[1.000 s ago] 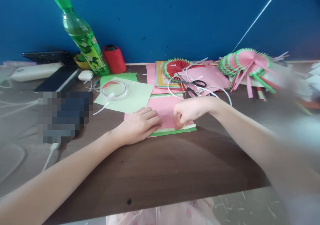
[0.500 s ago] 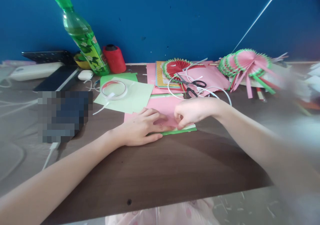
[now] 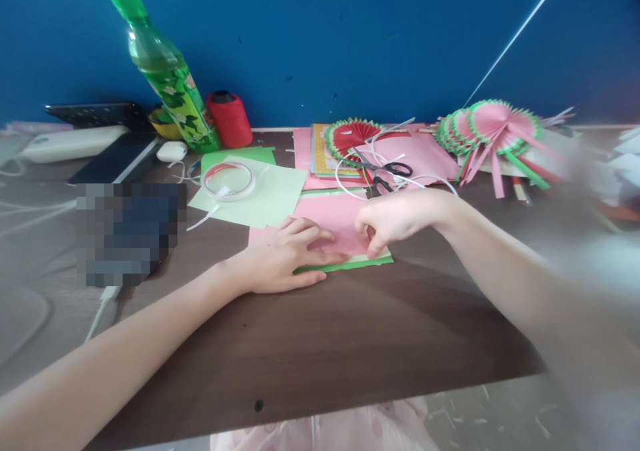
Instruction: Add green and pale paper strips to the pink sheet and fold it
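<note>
My left hand (image 3: 285,256) lies flat and open, fingers spread, on a pink paper sheet (image 3: 340,221). A narrow pale strip and a green paper edge (image 3: 367,262) show along the near side of that sheet. My right hand (image 3: 395,223) is closed, its fingers curled in. The tip of its thumb presses on the sheet near the right end of the pale strip, and nothing shows in the fingers. Just behind it lie black-handled scissors (image 3: 383,184), open, among white cords. Part of the pink sheet is hidden under both hands.
A roll of tape (image 3: 250,187) rests on pale green paper (image 3: 277,201). Behind are a green bottle (image 3: 177,94), a red thread spool (image 3: 230,121) and a red folded-paper fan (image 3: 353,136). More pink-and-green fans (image 3: 505,127) lie back right. A blurred-out dark device (image 3: 143,231) sits left with cables.
My right hand has slid a little to the right along the near edge of the pink sheet. The left hand stays almost still on the paper.
</note>
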`<state>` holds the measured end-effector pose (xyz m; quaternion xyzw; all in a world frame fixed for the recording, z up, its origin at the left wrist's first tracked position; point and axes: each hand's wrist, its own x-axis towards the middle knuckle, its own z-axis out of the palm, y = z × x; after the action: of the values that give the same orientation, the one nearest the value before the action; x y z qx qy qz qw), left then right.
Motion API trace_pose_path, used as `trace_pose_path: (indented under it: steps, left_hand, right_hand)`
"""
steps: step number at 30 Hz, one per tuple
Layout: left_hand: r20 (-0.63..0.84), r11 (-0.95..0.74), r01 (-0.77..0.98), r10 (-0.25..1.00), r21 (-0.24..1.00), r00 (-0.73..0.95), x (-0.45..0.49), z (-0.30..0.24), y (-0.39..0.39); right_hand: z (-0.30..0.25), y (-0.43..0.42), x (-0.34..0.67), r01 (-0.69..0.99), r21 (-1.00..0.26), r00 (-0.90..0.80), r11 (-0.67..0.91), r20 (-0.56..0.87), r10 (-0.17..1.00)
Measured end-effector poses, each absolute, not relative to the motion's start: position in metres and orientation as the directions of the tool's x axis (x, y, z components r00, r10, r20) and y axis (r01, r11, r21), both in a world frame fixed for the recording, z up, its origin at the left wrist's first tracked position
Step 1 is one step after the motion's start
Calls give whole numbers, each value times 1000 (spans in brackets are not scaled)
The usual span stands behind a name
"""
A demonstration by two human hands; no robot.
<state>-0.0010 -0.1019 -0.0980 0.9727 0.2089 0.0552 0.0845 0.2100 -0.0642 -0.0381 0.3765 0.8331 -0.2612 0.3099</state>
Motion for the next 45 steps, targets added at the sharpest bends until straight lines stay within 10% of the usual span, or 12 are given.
trace_pose_path:
  steps: [45]
  left_hand:
    - [71, -904, 394, 410, 167, 909, -2, -98, -101]
  right_hand:
    - [-43, -59, 226, 851, 90, -334, 517, -666, 667]
